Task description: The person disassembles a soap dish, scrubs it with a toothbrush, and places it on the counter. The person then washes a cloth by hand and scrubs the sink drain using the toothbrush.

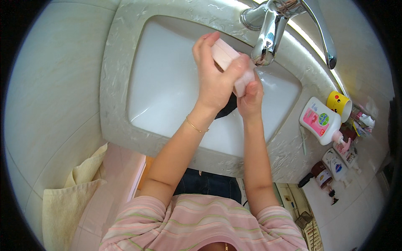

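Over the white washbasin [163, 88], I hold a pale pink rectangular box [225, 54] in both hands; it is tilted. My left hand [212, 77] spans its near side, with the thumb across its top and the fingers around its far left end. At the lower right end, my right hand [251, 97] grips it with the thumb bent against the side. Parts of the box are hidden by my fingers. The chrome tap [267, 47] has its spout just beside the box's right end. Below my hands a black thing [228, 108] shows in the basin, mostly covered.
Right of the basin, the marbled counter [282, 157] bears a Dettol pump bottle [320, 120], a yellow cup [339, 105], a toothbrush [303, 140], and several bottles, including a brown pump bottle [322, 175]. A cream towel [67, 204] hangs at lower left by the tiled wall [59, 78].
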### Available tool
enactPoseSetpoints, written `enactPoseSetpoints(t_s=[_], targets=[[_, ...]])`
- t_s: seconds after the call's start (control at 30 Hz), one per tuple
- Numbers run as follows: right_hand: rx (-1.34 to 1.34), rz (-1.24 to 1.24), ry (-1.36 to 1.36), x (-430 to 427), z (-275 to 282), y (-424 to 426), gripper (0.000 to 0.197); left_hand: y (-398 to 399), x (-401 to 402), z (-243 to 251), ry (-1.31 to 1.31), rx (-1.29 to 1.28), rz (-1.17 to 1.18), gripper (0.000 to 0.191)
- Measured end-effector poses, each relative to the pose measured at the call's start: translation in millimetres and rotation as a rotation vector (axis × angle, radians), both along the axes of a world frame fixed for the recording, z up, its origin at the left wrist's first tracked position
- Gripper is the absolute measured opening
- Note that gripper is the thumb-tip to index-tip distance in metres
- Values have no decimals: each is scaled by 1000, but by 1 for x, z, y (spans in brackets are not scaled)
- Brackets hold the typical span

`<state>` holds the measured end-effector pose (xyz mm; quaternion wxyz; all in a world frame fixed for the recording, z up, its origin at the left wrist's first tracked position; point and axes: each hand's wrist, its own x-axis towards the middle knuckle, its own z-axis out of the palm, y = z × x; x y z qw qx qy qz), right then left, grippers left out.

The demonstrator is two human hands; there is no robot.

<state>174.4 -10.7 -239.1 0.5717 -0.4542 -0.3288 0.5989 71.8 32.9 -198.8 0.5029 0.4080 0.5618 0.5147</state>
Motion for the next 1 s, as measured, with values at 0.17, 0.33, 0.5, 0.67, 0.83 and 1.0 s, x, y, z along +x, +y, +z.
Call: enactPoseSetpoints(t_s=[0.17,0.33,0.5,0.67,0.83,1.0], targets=[[-40,11,-17,0,4,-17,83,2,0,-9,115,132,29,58],[-57,-31,15,5,14,-20,68,0,3,8,-74,33,136,51],[70,-25,-165,18,17,-16,58,6,-6,16,-120,-34,173,35],[157,30,-249,26,21,-16,59,16,-19,15,-331,-143,183,25],[149,62,-179,33,24,-21,69,17,-30,13,-472,-253,-54,31],[98,67,-39,39,26,-18,73,4,-35,18,-506,-274,-407,44]])
